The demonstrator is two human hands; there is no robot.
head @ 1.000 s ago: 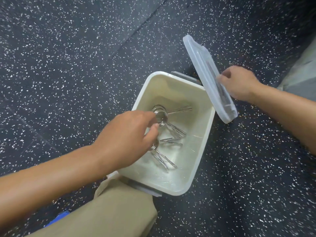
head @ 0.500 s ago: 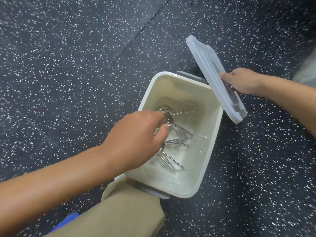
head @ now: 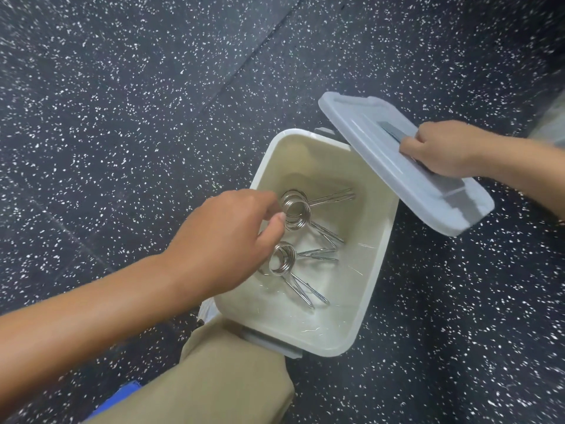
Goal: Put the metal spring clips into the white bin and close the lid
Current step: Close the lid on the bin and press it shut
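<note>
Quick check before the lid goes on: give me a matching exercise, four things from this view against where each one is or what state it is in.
Things:
1. shiny metal spring clips
2. translucent grey plastic lid
3. left hand
4. open white rectangular bin

States:
A. stands on the speckled floor
B. gripped by the right hand, tilted
C. lie on the bin's bottom
D. reaches into the bin

Pairs: 1-C, 2-B, 3-D, 4-A

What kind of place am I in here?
Probably a gym. The floor is black speckled rubber laid in tiles, and the spring clips in the bin look like barbell collars.
</note>
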